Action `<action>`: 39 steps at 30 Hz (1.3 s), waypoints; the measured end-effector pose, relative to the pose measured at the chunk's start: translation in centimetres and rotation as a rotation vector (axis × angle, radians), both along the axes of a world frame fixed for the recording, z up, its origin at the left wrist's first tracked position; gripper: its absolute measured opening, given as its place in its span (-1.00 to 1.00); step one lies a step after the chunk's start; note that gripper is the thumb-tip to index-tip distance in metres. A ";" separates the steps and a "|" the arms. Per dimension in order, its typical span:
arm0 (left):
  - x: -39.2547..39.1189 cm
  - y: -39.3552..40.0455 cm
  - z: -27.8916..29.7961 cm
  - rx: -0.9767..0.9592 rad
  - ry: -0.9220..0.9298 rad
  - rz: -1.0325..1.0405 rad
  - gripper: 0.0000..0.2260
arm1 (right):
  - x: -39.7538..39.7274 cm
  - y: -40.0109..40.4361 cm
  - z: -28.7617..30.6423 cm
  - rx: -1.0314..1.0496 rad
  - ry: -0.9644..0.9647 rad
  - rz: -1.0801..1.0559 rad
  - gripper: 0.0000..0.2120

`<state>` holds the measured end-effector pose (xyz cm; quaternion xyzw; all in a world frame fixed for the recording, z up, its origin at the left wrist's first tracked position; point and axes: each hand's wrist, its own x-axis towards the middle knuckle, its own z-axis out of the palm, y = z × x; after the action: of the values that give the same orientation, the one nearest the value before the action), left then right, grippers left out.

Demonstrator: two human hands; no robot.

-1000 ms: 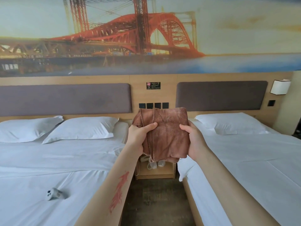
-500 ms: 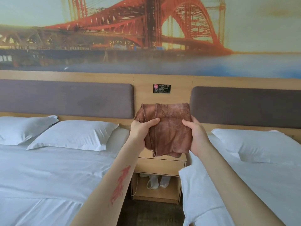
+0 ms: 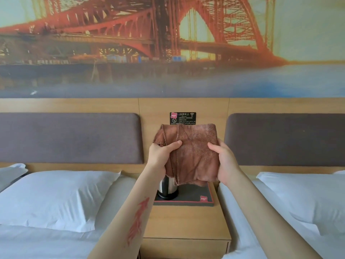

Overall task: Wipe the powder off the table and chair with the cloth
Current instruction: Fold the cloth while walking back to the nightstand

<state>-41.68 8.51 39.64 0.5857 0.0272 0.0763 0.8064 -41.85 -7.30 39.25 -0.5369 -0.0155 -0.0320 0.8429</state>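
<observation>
A folded brown cloth (image 3: pixel 192 154) hangs in front of me at chest height, held from both sides. My left hand (image 3: pixel 160 156) grips its left edge with the thumb across the front. My right hand (image 3: pixel 224 161) grips its right edge. The cloth hangs above a wooden bedside table (image 3: pixel 186 223) that stands between two beds. No powder shows on the table top, and no chair is in view.
A black tray (image 3: pixel 196 197) with a metal kettle (image 3: pixel 168 189) sits at the back of the bedside table, partly behind the cloth. White beds with pillows (image 3: pixel 56 199) flank the table left and right (image 3: pixel 308 199). Padded headboards and a bridge mural fill the wall.
I have moved closer to the bedside table, so its top and the tray with the kettle now show. Both hands keep the same hold on the cloth.
</observation>
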 end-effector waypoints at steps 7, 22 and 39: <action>11.6 -1.1 0.0 0.003 0.045 -0.039 -0.72 | 10.7 -1.1 0.0 0.017 0.021 -0.049 -0.76; 26.6 -6.5 0.0 -0.015 0.036 -0.027 -0.71 | 26.5 -6.8 0.2 0.030 0.003 0.011 -0.77; 33.3 -7.4 -1.3 0.028 0.098 0.062 -0.81 | 34.2 -7.4 -1.5 0.049 0.048 0.095 -0.75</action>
<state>-8.43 1.15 38.35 0.5988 0.0837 0.0731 0.7931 -7.63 -14.67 37.78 -0.5153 -0.0201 0.0206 0.8565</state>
